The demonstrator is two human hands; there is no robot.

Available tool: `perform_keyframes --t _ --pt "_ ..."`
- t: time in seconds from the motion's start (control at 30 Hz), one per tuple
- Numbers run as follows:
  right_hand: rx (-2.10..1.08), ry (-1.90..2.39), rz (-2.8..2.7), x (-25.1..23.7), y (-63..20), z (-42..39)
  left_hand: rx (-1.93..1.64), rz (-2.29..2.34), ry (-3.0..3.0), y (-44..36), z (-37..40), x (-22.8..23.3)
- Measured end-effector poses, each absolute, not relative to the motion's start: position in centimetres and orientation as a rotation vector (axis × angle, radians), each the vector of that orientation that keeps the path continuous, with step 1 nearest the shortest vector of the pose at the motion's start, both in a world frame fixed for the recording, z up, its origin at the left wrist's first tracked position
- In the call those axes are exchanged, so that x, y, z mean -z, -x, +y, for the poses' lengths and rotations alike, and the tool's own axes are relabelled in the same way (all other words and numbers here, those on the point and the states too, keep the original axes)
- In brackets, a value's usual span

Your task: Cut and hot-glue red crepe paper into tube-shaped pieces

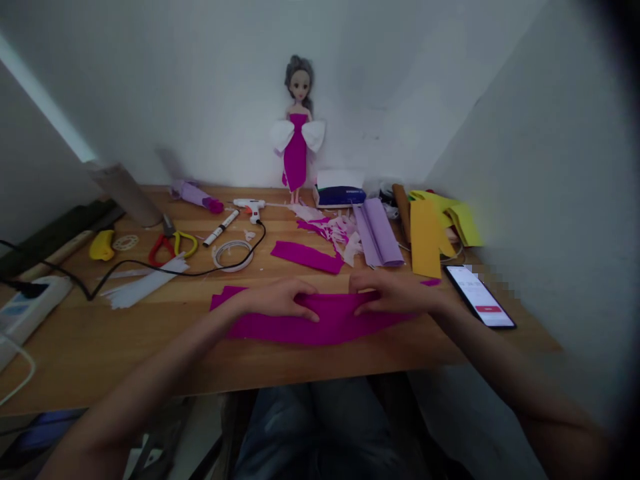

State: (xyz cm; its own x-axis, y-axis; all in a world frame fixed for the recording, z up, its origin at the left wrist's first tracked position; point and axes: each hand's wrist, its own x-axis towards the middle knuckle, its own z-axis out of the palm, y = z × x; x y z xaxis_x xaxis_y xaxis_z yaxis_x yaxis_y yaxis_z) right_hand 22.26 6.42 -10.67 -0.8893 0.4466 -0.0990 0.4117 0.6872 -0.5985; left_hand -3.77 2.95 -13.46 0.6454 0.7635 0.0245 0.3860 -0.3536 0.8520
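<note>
The magenta crepe paper (330, 328) lies at six o'clock on the counter (100, 347); the left hand (281, 297) and right hand (394, 292) each have a half-open grip at its top edge (I can't tell if they pinch it); it might rip if tugged too hard.

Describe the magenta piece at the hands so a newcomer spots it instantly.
Find the wooden table, then the left hand and right hand toward its near edge. Both are on the wide magenta sheet, clearly larger than the untouched magenta strip lying just beyond it.
</note>
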Motion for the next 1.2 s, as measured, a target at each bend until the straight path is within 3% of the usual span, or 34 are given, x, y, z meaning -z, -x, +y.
perform_keyframes --t 0.1,0.23,0.37,0.67,0.87,1.0,1.2 --pt "-1.038 0.702 -2.618 8.5 -22.0 6.2 -0.467 0.688 -1.969 3.8 2.9 10.4" --pt "-0.813 0.746 -2.150 8.9 -21.1 4.5 -0.973 0.641 -1.995 3.7 3.0 7.7" --pt "-1.125 0.672 -1.907 11.7 -19.4 1.4 -1.258 0.512 -1.811 2.2 3.7 7.3" --pt "-1.072 1.006 -1.513 13.6 -16.7 -1.0 -1.546 1.095 -1.592 -4.4 3.0 5.7" --pt "-0.932 1.158 -1.607 12.8 -21.2 2.4 -1.278 0.962 -1.509 -6.0 3.7 9.9" --pt "-0.818 1.304 -1.750 11.9 -25.6 8.0 -1.240 1.237 -1.466 -5.8 3.7 13.5" --pt "-0.437 1.914 -1.412 10.9 -36.3 20.0 -1.347 1.434 -1.275 3.1 3.3 15.1"
